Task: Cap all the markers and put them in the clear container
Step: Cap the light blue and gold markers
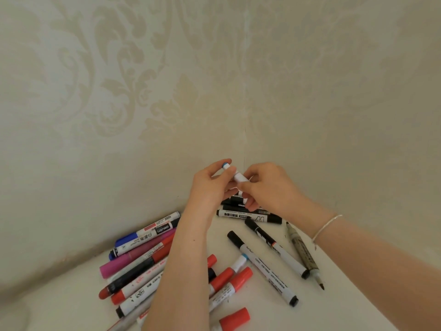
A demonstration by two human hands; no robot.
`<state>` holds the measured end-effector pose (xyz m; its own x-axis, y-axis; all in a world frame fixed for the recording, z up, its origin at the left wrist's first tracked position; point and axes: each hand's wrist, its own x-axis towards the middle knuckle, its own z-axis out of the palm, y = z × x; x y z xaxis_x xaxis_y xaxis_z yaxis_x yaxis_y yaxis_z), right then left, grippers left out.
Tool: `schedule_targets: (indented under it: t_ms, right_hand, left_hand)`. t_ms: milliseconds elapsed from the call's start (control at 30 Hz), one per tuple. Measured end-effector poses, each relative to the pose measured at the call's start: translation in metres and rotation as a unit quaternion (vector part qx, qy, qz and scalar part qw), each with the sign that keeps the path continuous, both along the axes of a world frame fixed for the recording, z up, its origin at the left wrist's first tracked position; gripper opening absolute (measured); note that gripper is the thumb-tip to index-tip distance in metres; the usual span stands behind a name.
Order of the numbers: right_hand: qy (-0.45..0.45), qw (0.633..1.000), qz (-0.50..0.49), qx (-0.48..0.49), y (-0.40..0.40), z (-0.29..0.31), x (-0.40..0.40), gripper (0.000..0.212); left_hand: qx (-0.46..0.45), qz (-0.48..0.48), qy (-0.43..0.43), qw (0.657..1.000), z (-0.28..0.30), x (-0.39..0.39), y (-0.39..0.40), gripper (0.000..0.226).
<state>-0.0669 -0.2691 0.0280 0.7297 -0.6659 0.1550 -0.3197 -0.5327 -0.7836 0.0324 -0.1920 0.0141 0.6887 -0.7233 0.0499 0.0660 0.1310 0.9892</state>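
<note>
Both my hands hold one white marker [239,176] with a blue end band, raised above the table near the wall corner. My left hand [211,185] pinches its blue-banded end between thumb and fingers. My right hand [267,187] grips the other end. Below my hands lie black-capped white markers [248,214]. Several more markers, red, blue, magenta and black, lie in a pile [143,259] under my left forearm. An uncapped grey-gold marker [304,254] lies at the right with its tip bare. No clear container is in view.
The white table [334,295] meets patterned beige walls [214,80] in a corner just behind my hands. Two black-capped markers [267,266] lie diagonally between my forearms. A red-capped marker [233,320] sits at the bottom edge.
</note>
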Motion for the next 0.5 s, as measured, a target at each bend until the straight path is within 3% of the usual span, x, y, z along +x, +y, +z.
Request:
schedule_targets:
  t_ms: [100, 167, 233, 300, 367, 500]
  right_hand:
    - [0.049, 0.998, 0.021, 0.023, -0.007, 0.002, -0.002, 0.013]
    - [0.1, 0.995, 0.012, 0.016, -0.016, 0.002, -0.004, 0.01]
    - [0.115, 0.993, -0.014, 0.01, -0.024, 0.0, -0.007, 0.011]
    - [0.12, 0.992, -0.031, -0.002, -0.026, 0.0, -0.009, 0.014]
    - [0.105, 0.994, -0.042, -0.006, -0.025, -0.001, -0.009, 0.015]
    - [0.06, 0.997, -0.046, 0.007, -0.021, 0.003, -0.006, 0.009]
  left_hand:
    - [0.057, -0.001, -0.049, 0.997, 0.006, 0.003, 0.004, 0.033]
    - [0.191, -0.02, -0.142, 0.971, 0.014, 0.009, 0.016, 0.033]
    - [0.392, -0.104, -0.271, 0.873, 0.02, 0.013, 0.032, 0.032]
    - [0.526, -0.209, -0.32, 0.76, 0.022, 0.007, 0.038, 0.039]
    - [0.568, -0.267, -0.331, 0.705, 0.021, -0.005, 0.03, 0.049]
    - [0.62, -0.312, -0.352, 0.628, 0.009, -0.025, 0.006, 0.058]
